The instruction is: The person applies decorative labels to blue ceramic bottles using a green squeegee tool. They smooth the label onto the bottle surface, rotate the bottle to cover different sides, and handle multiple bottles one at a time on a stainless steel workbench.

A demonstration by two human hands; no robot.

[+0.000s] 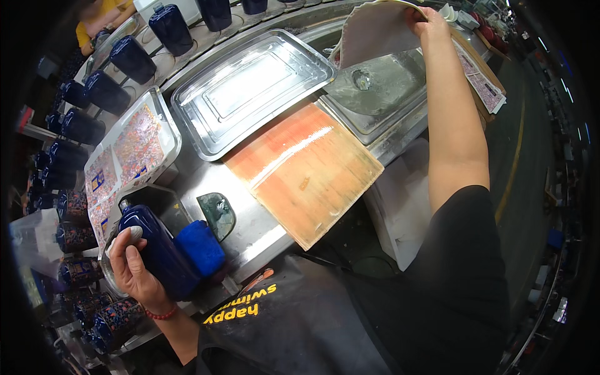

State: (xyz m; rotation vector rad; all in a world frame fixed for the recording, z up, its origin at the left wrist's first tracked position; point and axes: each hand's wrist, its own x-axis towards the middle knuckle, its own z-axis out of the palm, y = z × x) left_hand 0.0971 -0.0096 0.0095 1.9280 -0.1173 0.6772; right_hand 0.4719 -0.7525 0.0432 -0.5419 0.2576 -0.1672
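My right hand (424, 21) grips the edge of a curled stack of pale sheets (375, 33), raised over a metal tray of water (389, 91). At lower left, my left hand (140, 276) is beside a glossy dark blue bottle (157, 248), its fingers bent. One fingertip wears a pale cover. Whether this hand grips the bottle is unclear. The bottle leans in a metal holder (171, 201). Against it is a bright blue cloth (201, 248). A dark translucent scraper-like piece (218, 215) lies nearby on the metal bench (253, 229).
A wet wooden board (304, 173) juts past the bench's front edge. Behind it is a shallow metal tray (253, 93). Patterned decal sheets (136, 140) lie in a left tray. Blue bottles (171, 30) line a conveyor (206, 40); decorated bottles (77, 234) stand left. Another person (103, 23) sits beyond.
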